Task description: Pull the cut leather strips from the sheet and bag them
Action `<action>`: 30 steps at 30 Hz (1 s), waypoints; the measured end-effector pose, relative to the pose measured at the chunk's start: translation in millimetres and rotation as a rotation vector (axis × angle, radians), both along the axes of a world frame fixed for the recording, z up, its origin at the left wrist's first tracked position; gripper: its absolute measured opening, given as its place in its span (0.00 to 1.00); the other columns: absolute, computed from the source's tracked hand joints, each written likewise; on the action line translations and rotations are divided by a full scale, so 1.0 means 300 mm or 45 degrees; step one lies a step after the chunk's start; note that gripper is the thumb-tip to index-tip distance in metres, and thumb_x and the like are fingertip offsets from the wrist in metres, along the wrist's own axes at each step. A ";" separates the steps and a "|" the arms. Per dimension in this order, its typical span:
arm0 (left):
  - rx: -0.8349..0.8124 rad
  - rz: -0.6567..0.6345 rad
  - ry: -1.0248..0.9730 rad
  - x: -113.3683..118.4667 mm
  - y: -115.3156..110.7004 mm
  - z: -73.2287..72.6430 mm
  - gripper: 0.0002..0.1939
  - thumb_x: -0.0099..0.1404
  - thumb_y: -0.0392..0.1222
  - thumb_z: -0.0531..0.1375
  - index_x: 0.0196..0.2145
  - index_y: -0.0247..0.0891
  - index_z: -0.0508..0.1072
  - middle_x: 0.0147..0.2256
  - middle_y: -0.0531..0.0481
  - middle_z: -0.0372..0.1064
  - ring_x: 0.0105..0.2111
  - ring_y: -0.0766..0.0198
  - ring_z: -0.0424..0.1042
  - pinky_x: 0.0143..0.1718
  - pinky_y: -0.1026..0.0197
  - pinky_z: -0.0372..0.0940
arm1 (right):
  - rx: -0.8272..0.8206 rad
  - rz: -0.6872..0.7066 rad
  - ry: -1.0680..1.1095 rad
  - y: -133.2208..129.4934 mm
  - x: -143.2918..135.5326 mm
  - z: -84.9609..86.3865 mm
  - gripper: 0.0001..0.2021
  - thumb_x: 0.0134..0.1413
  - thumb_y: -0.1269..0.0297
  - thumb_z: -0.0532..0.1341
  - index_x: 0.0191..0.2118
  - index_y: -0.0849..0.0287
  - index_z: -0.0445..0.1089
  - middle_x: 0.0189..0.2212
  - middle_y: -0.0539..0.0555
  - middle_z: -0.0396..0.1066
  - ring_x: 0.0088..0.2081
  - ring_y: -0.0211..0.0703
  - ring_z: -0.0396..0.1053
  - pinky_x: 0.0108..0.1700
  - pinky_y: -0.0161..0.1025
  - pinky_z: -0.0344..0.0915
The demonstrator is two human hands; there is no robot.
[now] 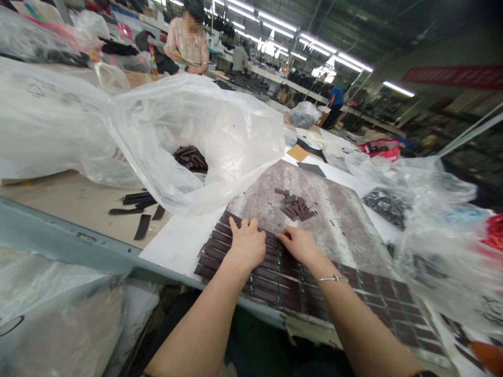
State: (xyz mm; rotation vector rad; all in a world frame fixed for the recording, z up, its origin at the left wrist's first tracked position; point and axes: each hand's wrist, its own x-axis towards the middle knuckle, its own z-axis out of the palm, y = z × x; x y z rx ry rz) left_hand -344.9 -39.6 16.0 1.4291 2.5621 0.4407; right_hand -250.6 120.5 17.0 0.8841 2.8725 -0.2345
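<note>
Rows of dark brown flat strips (291,285) lie side by side along the near edge of a worn, stained board (341,230). My left hand (248,243) rests on the left part of these rows, fingers apart and fingertips touching the strips. Just to its right, my right hand (301,244) has thumb and forefinger pinched together at the far row, on what looks like the end of one strip; the fingers cover most of it. A small loose pile of similar short strips (297,207) lies on the board beyond my hands.
A large open plastic bag (243,136) with more dark strips (191,158) inside stands behind my left hand. Longer black strips (142,226) lie at left. Clear bags (440,262) crowd the right side. A person (188,44) works across the table.
</note>
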 end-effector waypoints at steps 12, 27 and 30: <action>0.060 0.008 0.075 0.022 0.012 -0.008 0.14 0.60 0.40 0.52 0.38 0.39 0.75 0.44 0.41 0.60 0.49 0.47 0.56 0.54 0.27 0.36 | -0.001 -0.021 -0.066 0.009 -0.023 0.000 0.11 0.54 0.56 0.57 0.28 0.57 0.71 0.27 0.52 0.71 0.30 0.41 0.66 0.29 0.35 0.50; 0.172 -0.193 0.090 0.076 0.042 -0.042 0.14 0.62 0.44 0.54 0.44 0.44 0.72 0.46 0.44 0.62 0.48 0.48 0.56 0.54 0.26 0.41 | 0.221 -0.229 0.224 0.176 -0.072 -0.037 0.18 0.56 0.55 0.56 0.49 0.56 0.69 0.47 0.59 0.66 0.44 0.48 0.67 0.44 0.41 0.62; 0.172 -0.199 0.073 0.075 0.043 -0.041 0.13 0.62 0.47 0.55 0.43 0.47 0.73 0.46 0.45 0.61 0.49 0.48 0.56 0.53 0.25 0.40 | 0.248 -0.266 0.211 0.173 -0.085 -0.049 0.15 0.56 0.57 0.56 0.47 0.55 0.69 0.44 0.58 0.67 0.42 0.48 0.68 0.42 0.41 0.62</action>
